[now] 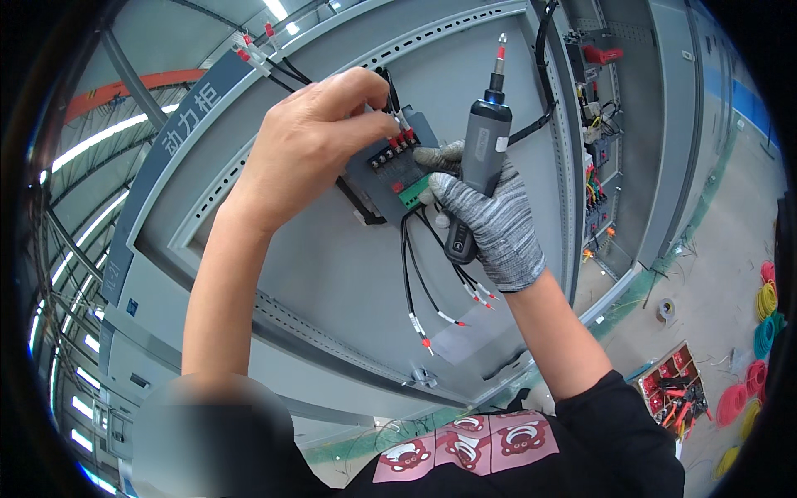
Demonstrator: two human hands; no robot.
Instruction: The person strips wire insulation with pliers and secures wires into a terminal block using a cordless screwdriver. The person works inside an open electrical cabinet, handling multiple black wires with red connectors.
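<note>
My bare left hand [311, 133] reaches to the top of a dark grey meter module [383, 176] on the cabinet door. Its thumb and index finger are closed on a thin black wire at the row of screw terminals [393, 151]; the fingers partly hide the wire's end. My right hand [502, 228], in a grey striped knit glove, grips a dark grey electric screwdriver [483, 145] with its bit pointing up, away from the terminals. Gloved fingertips rest by the module's green connector [413, 192]. Below hang several loose black wires [407, 270] with white sleeves and red-tipped ends.
The grey door panel [320, 249] has slotted rails [448, 25]. More red-tipped wires [266, 65] stick out at its upper left. An open cabinet [594, 141] with wired parts stands right. On the floor lie a toolbox [674, 386], a tape roll [666, 310] and coloured wire coils [732, 404].
</note>
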